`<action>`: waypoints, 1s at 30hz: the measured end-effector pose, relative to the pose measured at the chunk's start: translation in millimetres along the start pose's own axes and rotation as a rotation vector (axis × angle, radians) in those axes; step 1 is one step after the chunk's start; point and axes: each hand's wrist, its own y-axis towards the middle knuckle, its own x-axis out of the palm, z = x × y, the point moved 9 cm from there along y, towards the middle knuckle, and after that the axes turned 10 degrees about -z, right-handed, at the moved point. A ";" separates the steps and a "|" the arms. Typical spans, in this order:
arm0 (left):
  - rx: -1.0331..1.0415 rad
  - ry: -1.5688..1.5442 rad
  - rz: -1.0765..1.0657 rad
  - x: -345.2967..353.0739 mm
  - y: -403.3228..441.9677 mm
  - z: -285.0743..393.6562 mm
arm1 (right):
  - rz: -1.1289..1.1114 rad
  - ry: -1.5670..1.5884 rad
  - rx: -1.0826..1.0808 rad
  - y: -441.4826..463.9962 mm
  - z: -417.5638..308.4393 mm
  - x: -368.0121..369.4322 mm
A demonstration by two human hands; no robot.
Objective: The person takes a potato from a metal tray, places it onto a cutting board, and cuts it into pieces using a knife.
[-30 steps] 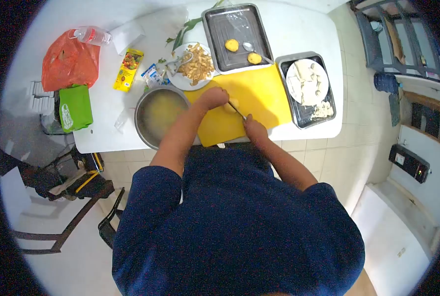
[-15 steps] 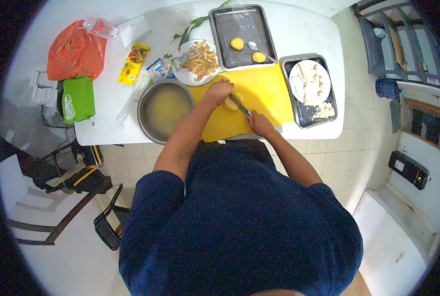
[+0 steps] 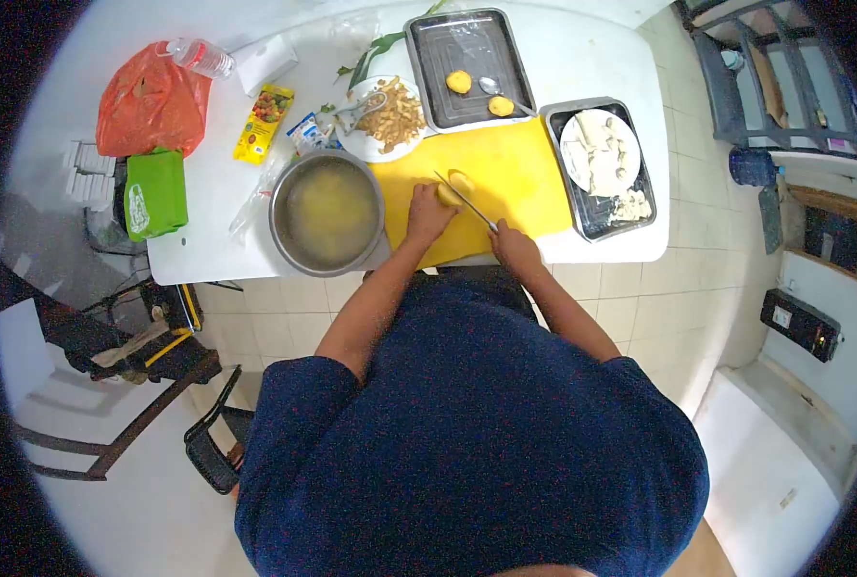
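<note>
My left hand (image 3: 428, 215) is closed around a peeled yellow potato piece (image 3: 449, 195), holding it down on the yellow cutting board (image 3: 525, 173). My right hand (image 3: 516, 250) grips the handle of a knife (image 3: 473, 209). The blade points up and to the left, lying between the held piece and a second potato piece (image 3: 461, 180) just beyond it. Some of the held piece is hidden by the fingers of my left hand.
Left of the board stands a metal pot (image 3: 279, 216) of cloudy yellowish liquid. A plate (image 3: 359, 149) of brown peelings, a dark tray (image 3: 438, 58) with two yellow pieces and a spoon (image 3: 489, 86), and another tray (image 3: 592, 226) with a plate of whitish pieces surround it.
My left hand has moved from the knife's far end back toward me, onto the near potato piece. The potato now shows as two separate pieces. My right hand shifted slightly nearer me.
</note>
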 end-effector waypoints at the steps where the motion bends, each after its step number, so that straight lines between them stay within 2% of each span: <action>1: 0.035 -0.009 0.029 -0.2 0.5 -0.5 | -0.017 -0.003 0.017 -8.9 2.7 0.0; 5: 0.061 -0.029 0.078 2.8 4.4 -4.7 | -0.081 0.026 0.059 -26.7 23.3 16.7; 8: 0.109 -0.074 0.096 7.9 8.1 -9.2 | -0.049 0.027 0.011 -25.1 22.0 16.5; 11: 0.075 -0.069 0.024 2.8 7.8 2.2 | -0.058 0.023 0.015 -4.7 16.5 19.4; 14: 0.092 -0.036 0.074 -7.6 0.0 14.7 | 0.019 0.058 -0.043 15.9 5.0 21.0; 20: 0.051 -0.210 0.093 2.2 -0.5 -6.8 | 0.174 0.013 -0.122 22.7 -22.2 -3.8; 23: 0.019 -0.431 0.012 31.1 14.4 -43.6 | 0.120 0.018 -0.100 9.1 -13.8 -15.6; 26: 0.097 -0.227 0.021 21.0 10.9 -30.8 | 0.044 0.013 -0.033 -19.0 3.4 -26.2; 29: -0.072 -0.068 -0.014 8.9 8.2 -17.5 | 0.038 -0.039 0.022 -46.1 24.8 -32.5; 30: -0.001 0.032 0.071 -6.9 7.2 1.5 | 0.073 -0.039 0.017 -52.4 33.5 -31.7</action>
